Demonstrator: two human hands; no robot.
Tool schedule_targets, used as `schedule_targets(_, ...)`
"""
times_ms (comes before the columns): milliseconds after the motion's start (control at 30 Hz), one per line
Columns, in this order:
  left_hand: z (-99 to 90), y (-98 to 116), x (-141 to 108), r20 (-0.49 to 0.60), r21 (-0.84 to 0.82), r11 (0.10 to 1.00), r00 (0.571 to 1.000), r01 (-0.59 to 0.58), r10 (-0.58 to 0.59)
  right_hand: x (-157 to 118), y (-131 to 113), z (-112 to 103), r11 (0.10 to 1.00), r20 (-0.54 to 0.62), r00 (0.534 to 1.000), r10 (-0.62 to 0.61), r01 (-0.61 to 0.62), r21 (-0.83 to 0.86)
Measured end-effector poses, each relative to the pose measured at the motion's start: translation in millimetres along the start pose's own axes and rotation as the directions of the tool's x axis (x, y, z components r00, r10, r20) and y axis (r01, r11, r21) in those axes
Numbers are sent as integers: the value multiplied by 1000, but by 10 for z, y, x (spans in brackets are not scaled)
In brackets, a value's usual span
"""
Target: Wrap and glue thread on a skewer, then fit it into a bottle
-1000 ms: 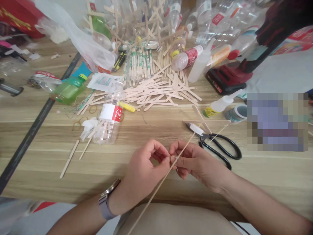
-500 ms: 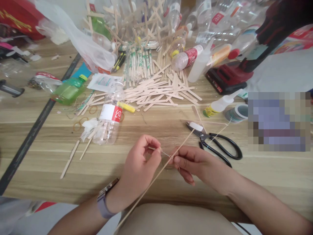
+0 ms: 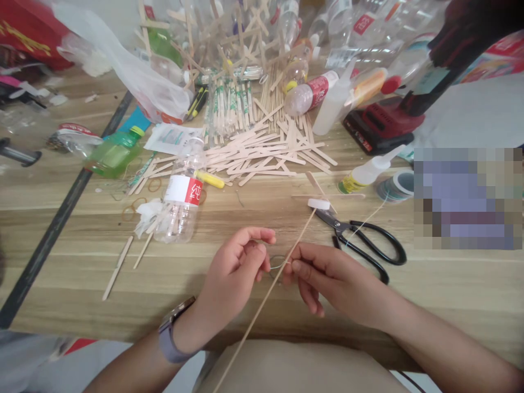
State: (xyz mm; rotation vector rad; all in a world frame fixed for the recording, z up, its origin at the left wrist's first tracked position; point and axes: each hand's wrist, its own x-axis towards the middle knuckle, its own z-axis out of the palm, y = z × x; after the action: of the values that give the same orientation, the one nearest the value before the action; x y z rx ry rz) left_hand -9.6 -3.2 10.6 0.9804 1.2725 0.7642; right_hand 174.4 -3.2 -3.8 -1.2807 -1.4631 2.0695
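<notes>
My right hand (image 3: 317, 275) pinches pale thread (image 3: 279, 266) at the thin stick (image 3: 266, 297), though its fingers hide the grip; the stick's lower end leaves my view. My left hand (image 3: 241, 267) is loosely curled, its hold unclear. Bare counter (image 3: 135, 314) lies left; scissors (image 3: 356, 234) sit just beyond my right.

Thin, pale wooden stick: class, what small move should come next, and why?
Probably the left hand should draw the thin white thread snug: it bows loosely beside the stick, while the right hand pinches it close by.
</notes>
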Motion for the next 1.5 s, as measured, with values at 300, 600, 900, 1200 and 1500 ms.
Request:
schedule_targets(300, -66, 30, -42, 134, 188, 979, 989, -83, 58, 15, -21, 11, 999, -10, 999, -31, 31, 34)
schedule_targets(600, -66, 52, -48, 172, 335, 905, 962, -262, 214, 1, -29, 3, 997, -29, 998, -59, 57, -53)
schedule_targets(900, -40, 105, -77, 211, 445, 831, 941, -335, 266, -12, -57, 19, 995, -34, 997, -68, 65, -82)
schedule_targets(1200, 19, 70, -50, 181, 501, 772, 920, -390, 347, -20, -73, 24, 990, -25, 998, -57, 54, -130)
schedule_targets(1500, 58, -4, -41, 146, 473, 796, 924, -379, 353, -18, -56, 28, 989, -35, 996, -82, 77, -128)
